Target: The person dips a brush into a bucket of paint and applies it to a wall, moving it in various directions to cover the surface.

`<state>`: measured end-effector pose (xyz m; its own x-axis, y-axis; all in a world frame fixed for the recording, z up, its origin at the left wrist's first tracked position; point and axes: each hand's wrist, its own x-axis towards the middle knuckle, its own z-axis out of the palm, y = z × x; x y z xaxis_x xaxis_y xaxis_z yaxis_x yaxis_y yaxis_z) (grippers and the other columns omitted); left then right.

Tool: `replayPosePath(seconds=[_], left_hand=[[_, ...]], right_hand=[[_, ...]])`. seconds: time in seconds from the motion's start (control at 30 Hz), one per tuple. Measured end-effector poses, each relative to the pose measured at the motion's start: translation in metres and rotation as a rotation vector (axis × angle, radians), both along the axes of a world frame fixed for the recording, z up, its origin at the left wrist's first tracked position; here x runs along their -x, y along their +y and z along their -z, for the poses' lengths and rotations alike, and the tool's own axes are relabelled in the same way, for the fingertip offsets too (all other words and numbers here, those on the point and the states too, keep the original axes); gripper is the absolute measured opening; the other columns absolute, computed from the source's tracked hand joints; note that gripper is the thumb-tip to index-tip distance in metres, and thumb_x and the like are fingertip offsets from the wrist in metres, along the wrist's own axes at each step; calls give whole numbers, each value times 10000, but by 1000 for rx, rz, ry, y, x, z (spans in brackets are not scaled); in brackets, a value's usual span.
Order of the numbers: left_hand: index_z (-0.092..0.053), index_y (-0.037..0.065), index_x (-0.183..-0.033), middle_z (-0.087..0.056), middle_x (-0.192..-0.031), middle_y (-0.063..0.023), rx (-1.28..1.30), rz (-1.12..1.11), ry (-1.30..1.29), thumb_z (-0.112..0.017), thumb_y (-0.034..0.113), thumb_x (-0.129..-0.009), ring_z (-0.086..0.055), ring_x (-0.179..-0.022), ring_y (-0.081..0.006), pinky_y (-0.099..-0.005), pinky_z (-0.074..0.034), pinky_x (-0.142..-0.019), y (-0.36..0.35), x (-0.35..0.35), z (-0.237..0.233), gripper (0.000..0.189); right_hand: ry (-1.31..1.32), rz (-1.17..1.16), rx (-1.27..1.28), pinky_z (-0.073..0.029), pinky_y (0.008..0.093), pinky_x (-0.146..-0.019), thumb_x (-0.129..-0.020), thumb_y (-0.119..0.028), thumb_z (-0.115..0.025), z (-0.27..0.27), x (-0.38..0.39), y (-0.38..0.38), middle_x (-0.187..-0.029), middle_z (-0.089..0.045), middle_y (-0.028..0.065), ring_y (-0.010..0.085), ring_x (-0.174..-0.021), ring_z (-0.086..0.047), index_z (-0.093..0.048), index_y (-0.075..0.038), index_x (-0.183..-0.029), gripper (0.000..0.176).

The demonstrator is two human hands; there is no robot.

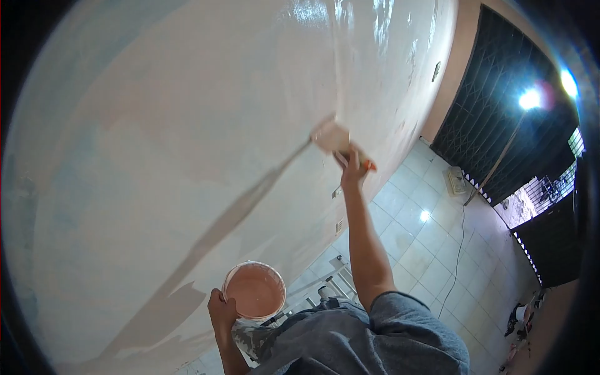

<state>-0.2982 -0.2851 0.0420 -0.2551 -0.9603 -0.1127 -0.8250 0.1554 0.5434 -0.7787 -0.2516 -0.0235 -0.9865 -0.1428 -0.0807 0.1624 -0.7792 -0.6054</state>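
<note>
My right hand [352, 167] is closed round the handle of a wide paintbrush [331, 135], its arm stretched out to the wall. The paint-coated bristles lie against the pale pinkish wall [206, 144], and the orange-red handle end sticks out past my fingers. Low in the view, my left hand [222, 311] grips the rim of a round bucket [255, 290] of pinkish paint. That bucket is held close to my body, a little away from the wall. Wet, shiny streaks show on the upper wall.
Below me stands a metal ladder [340, 281] on the white tiled floor [412, 244]. A bright lamp [529, 99] on a pole is at the right, before a dark folding gate [500, 81]. A cable [459, 250] runs over the tiles. Wall sockets [337, 192] sit low on the wall.
</note>
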Motion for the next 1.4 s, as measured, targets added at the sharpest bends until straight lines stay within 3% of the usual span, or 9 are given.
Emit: replayPosePath(seconds=[0.07, 0.17, 0.33, 0.47, 0.57, 0.87, 1.03, 1.27, 1.4], left_hand=[[-392, -1, -697, -436, -589, -141, 19, 18, -11, -557, 61, -667, -444, -547, -278, -393, -391, -549, -3, -2, 5, 179], [-389, 1, -696, -445, -599, -153, 37, 34, 17, -546, 48, -650, -435, -546, -288, -391, -384, -547, -9, 2, 5, 170], [-373, 4, -697, -389, -590, -108, 3, 10, 65, -532, 43, -648, -369, -535, -233, -357, -356, -531, -4, 6, -4, 171], [-341, 18, -685, -319, -599, -52, 30, 81, 142, -505, 19, -657, -330, -561, -170, -340, -319, -521, -3, -3, 7, 166], [-341, 19, -682, -321, -602, -46, -6, 62, 141, -525, 26, -656, -329, -564, -161, -337, -320, -523, -5, -9, 15, 186], [-370, -2, -706, -371, -613, -93, -18, -22, 45, -522, 41, -665, -364, -573, -209, -340, -359, -561, -3, -9, 3, 163], [-361, -1, -704, -356, -611, -99, -25, -22, 37, -523, 37, -657, -361, -569, -220, -340, -359, -562, -4, -10, 1, 173], [-348, 6, -699, -335, -614, -74, -12, -27, 12, -523, 38, -660, -329, -579, -194, -336, -344, -554, -8, -18, 3, 182], [-335, 17, -696, -304, -627, -63, -46, -42, 29, -517, 40, -665, -327, -589, -175, -332, -338, -552, -10, -2, -9, 186]], right_hand=[[-63, -13, -124, -577, 412, -804, -862, -145, -598, 59, -19, 15, -995, -612, 136, 243, -865, -638, -567, 8, -1089, 276], [-125, 22, -185, -589, 401, -756, -858, -103, -596, 72, -28, 17, -981, -611, 145, 234, -862, -634, -587, 26, -1060, 240], [2, 78, -569, -587, 340, -725, -868, -99, -595, -14, -13, -15, -923, -622, 135, 204, -813, -637, -604, 27, -1060, 229], [211, 40, -75, -596, 395, -757, -895, -129, -581, -118, 1, 3, -985, -607, 144, 222, -819, -652, -563, 20, -1071, 231], [300, -10, 13, -580, 388, -798, -908, -154, -563, -151, -4, 23, -1012, -605, 144, 227, -857, -642, -567, 14, -1077, 238], [-49, 49, -398, -588, 340, -768, -874, -93, -590, 61, -35, 35, -975, -605, 133, 203, -891, -624, -603, 36, -1017, 193], [-132, 58, -285, -597, 353, -745, -867, -64, -578, 91, -33, -9, -982, -598, 145, 242, -864, -635, -604, 32, -1008, 172], [185, 44, -101, -583, 385, -785, -883, -104, -579, -84, -15, 10, -984, -600, 149, 236, -848, -639, -565, 66, -1043, 234], [307, -36, -10, -571, 401, -814, -892, -159, -596, -106, -13, 39, -1013, -617, 142, 239, -856, -646, -574, 28, -1084, 269]])
